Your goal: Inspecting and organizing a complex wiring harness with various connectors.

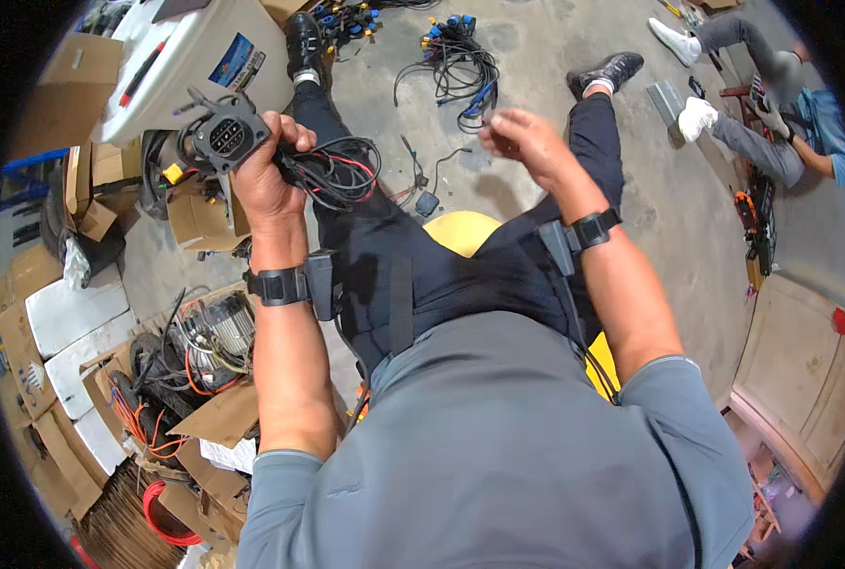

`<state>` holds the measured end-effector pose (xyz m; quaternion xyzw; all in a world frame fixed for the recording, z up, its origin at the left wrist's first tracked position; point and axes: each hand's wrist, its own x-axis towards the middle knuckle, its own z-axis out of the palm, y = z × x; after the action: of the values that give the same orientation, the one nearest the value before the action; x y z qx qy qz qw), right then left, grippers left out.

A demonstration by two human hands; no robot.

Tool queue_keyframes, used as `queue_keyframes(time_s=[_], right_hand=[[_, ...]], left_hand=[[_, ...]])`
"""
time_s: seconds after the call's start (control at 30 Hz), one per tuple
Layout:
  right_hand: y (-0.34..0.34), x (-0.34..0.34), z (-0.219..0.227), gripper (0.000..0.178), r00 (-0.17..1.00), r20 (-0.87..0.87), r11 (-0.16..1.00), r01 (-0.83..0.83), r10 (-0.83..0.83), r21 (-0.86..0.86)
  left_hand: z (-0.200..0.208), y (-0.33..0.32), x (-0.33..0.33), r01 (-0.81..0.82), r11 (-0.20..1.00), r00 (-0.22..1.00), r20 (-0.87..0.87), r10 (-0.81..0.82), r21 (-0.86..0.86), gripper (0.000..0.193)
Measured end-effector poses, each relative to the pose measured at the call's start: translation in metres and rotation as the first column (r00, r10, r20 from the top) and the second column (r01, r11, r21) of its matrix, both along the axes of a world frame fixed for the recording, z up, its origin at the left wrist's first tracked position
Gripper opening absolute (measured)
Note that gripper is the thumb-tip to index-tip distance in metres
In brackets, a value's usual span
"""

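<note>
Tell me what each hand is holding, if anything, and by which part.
The left hand holds the dark grey socket by its right-hand edge; a black cable bundle hangs alongside. No object shows in the right hand.

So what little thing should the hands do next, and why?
Perhaps bring the right hand across to steady the coiled cables, since their loops stick out loosely beside the left hand, which grips the dark connector, while the right hand is apart from them and seems empty.
</note>
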<state>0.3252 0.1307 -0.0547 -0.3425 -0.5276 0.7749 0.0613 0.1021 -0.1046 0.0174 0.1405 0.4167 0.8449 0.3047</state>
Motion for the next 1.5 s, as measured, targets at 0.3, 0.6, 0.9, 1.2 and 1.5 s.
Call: queue_keyframes(time_s=[0.3, 0.6, 0.9, 1.2, 1.5], right_hand=[[-0.011, -0.021, -0.101, 0.029, 0.898, 0.37, 0.878, -0.363, 0.24, 0.312], [-0.035, -0.049, -0.216, 0.059, 0.617, 0.486, 0.65, -0.75, 0.619, 0.123], [-0.086, -0.091, -0.31, 0.06, 0.599, 0.35, 0.623, -0.781, 0.72, 0.055], [-0.059, -0.094, -0.282, 0.04, 0.344, 0.549, 0.413, -0.911, 0.762, -0.002], [0.006, -0.072, -0.149, 0.034, 0.709, 0.598, 0.567, -0.685, 0.375, 0.457]], left_hand=[[-0.037, 0.062, -0.024, -0.11, 0.957, 0.986, -0.151, 0.071, -0.268, 0.007], [-0.118, 0.091, -0.045, -0.244, 0.756, 0.951, 0.004, 0.309, -0.607, 0.01], [-0.116, 0.11, -0.037, -0.005, 0.806, 0.973, 0.184, 0.142, -0.592, 0.017], [-0.119, 0.109, -0.042, -0.08, 0.818, 0.968, 0.151, 0.199, -0.57, 0.015], [-0.108, 0.093, -0.033, -0.06, 0.845, 0.979, 0.133, 0.154, -0.532, 0.012]])
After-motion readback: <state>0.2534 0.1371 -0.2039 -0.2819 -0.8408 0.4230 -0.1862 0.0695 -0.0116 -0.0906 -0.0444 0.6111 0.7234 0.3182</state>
